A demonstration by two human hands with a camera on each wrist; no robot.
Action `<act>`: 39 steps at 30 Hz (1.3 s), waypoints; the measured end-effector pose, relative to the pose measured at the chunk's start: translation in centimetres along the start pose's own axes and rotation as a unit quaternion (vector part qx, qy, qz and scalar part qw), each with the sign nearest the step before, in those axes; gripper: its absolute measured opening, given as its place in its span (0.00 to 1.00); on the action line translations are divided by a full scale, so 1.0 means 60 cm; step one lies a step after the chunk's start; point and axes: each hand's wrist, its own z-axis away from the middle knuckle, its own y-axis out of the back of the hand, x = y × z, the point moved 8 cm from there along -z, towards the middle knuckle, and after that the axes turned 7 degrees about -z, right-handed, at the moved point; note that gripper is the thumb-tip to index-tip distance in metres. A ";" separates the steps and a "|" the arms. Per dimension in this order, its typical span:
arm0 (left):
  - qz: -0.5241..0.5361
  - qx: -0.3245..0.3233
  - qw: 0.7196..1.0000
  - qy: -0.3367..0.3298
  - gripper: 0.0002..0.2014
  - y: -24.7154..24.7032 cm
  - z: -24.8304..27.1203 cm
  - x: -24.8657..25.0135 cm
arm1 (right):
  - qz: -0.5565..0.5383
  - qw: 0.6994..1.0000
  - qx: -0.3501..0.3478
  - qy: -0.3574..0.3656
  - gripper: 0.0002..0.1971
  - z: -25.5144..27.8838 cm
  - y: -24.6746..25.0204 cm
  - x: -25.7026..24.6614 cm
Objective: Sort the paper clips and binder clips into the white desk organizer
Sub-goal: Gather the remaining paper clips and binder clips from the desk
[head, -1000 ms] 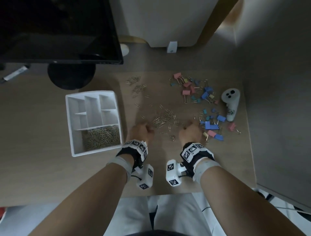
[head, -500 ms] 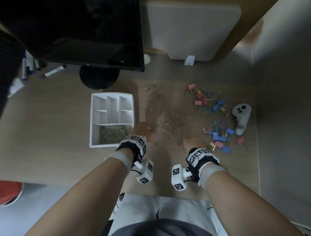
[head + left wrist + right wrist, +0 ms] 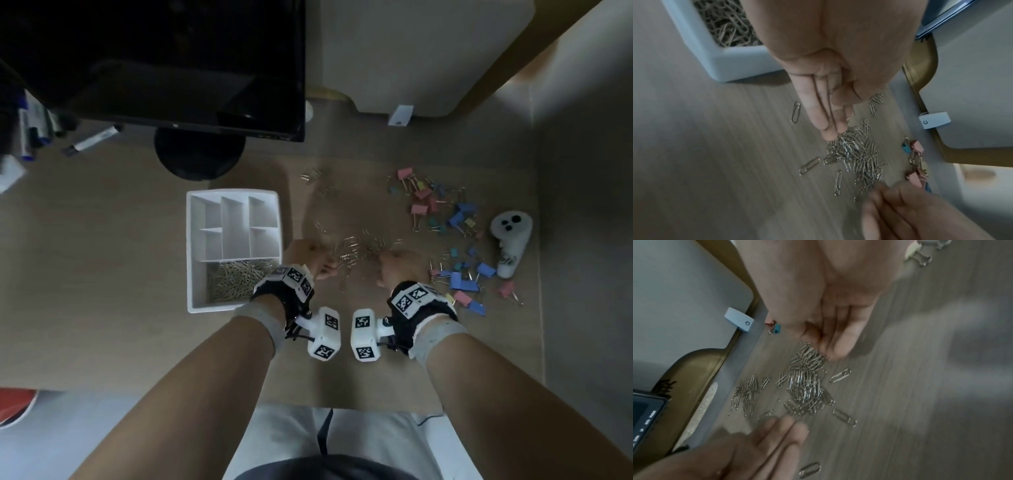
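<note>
The supporting surface was a wood-grain desk (image 3: 102,274). On it stood a white desk organizer (image 3: 191,260), its near long compartment holding paper clips and its smaller far compartments bare. Just right of the organizer lay a loose heap of silver paper clips (image 3: 356,248), with smaller scatterings (image 3: 315,180) farther back. Right of these were coloured binder clips (image 3: 442,212) in pink, blue, teal and yellow, spread in two loose groups, far and near. A white handheld controller (image 3: 510,243) lay beside them at the right. A round black monitor base (image 3: 200,157) and a marker pen (image 3: 92,138) rested at the far left.
</note>
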 end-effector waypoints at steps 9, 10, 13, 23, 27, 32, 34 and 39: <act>-0.435 0.118 0.892 -0.025 0.07 0.053 0.033 0.031 | 0.179 0.977 0.029 0.114 0.23 0.030 0.007 -0.052; -0.452 0.113 0.885 -0.028 0.07 0.049 0.033 0.031 | 0.165 0.979 0.009 0.120 0.22 0.034 -0.005 -0.053; -0.488 0.088 0.867 -0.041 0.08 0.029 0.028 0.034 | 0.142 0.976 -0.026 0.163 0.16 0.040 -0.034 -0.059; -0.364 0.140 0.911 -0.137 0.12 0.022 0.044 0.073 | 0.093 0.988 -0.054 0.106 0.18 0.030 -0.038 -0.065; -0.368 0.240 0.884 -0.162 0.12 0.073 0.082 0.122 | 0.091 0.987 -0.055 0.123 0.19 0.034 -0.050 -0.114; -0.451 0.428 0.763 -0.176 0.18 0.172 0.135 0.185 | 0.165 0.960 -0.113 0.195 0.25 0.024 -0.110 -0.207; -0.459 0.462 0.745 -0.145 0.30 0.212 0.131 0.193 | 0.185 0.941 -0.150 0.239 0.29 0.027 -0.140 -0.249; -0.423 0.469 0.774 -0.053 0.40 0.289 0.094 0.151 | 0.328 0.879 -0.186 0.293 0.38 0.014 -0.226 -0.293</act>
